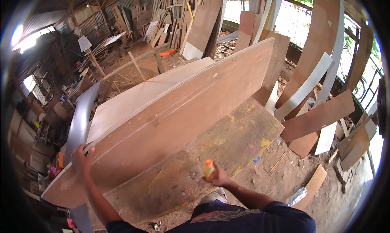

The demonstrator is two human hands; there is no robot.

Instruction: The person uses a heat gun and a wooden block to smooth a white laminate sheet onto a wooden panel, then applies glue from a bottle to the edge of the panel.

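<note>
A long brown wooden panel (178, 111) stands on its long edge on a paint-stained worktable (227, 139). My left hand (82, 160) grips the panel's upper edge near its left end, the fingers over the edge. In my right hand (219, 177), above the front part of the worktable, is a small bottle (209, 172) with an orange cap and yellowish contents. The bottle is upright and apart from the panel. A pale flat panel (122, 103) lies behind the standing one.
Curved and flat boards (321, 115) lean and lie at the right, by bright openings. Lumber offcuts (166, 26) are stacked at the back. A wooden rail (134, 62) stands beyond the panels. On the floor at right lie a loose board (315, 184) and a clear plastic bottle (297, 196).
</note>
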